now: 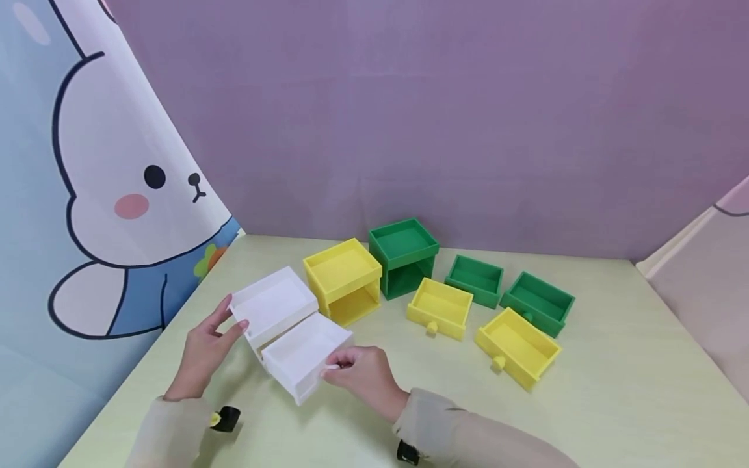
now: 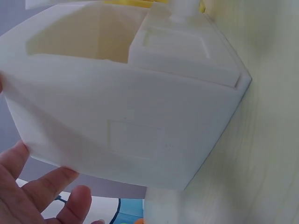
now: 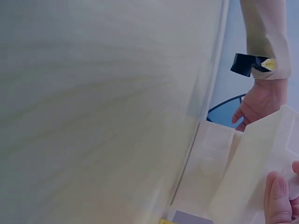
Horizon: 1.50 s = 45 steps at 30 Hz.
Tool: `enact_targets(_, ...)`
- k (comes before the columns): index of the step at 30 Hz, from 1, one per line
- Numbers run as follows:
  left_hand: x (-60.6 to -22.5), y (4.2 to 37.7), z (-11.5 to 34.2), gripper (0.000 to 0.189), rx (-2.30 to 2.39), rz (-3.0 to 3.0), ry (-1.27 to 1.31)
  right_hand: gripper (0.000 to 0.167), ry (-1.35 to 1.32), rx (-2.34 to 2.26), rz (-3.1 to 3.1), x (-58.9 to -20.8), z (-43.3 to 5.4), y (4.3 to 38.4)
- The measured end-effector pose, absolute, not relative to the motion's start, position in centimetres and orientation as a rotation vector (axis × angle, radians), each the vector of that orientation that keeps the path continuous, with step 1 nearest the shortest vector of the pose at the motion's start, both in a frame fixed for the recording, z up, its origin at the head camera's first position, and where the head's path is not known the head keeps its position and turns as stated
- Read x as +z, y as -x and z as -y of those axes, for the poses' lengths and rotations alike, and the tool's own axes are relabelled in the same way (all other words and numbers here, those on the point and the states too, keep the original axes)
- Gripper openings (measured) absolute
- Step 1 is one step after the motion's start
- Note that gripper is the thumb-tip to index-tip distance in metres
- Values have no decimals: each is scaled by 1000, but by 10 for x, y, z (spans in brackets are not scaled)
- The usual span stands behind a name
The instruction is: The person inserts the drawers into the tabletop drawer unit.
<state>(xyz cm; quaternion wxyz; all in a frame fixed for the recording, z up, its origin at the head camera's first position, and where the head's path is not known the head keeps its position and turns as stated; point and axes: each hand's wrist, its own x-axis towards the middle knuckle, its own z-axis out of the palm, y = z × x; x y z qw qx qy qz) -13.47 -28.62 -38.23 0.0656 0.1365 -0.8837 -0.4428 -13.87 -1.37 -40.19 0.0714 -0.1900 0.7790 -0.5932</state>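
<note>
My left hand (image 1: 203, 351) grips the back left side of a white toy cabinet (image 1: 274, 302), thumb on its top rim and fingers at its back edge. The cabinet is tilted. With thumb and fingers, my right hand (image 1: 370, 377) pinches the small round knob (image 3: 293, 185) of a white drawer (image 1: 307, 351). This drawer is at the cabinet's front, with a narrow gap to the top edge. In the left wrist view, the upper compartment (image 2: 79, 35) shows hollow, and a second white drawer (image 2: 177, 44) fills the lower one.
Behind the white cabinet stand a yellow cabinet (image 1: 342, 266) and a green cabinet (image 1: 404, 244), both with open fronts. To their right lie two yellow drawers (image 1: 440, 305) and two green drawers (image 1: 475, 278) on the pale table (image 1: 632, 364). A purple backdrop (image 1: 468, 130) rises behind.
</note>
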Motion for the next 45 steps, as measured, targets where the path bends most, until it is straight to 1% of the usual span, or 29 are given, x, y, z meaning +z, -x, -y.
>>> enact_targets(8,-381,135,288,71,-1332,2643,-376,9,590,-1782,-2398,-402,20,141)
enact_targets(29,-380,133,288,71,-1352,2653,-378,9,609,-1775,-2417,-400,26,135)
enact_targets(45,-383,132,287,72,-1371,2668,-415,11,519,-1816,-2383,-401,25,130)
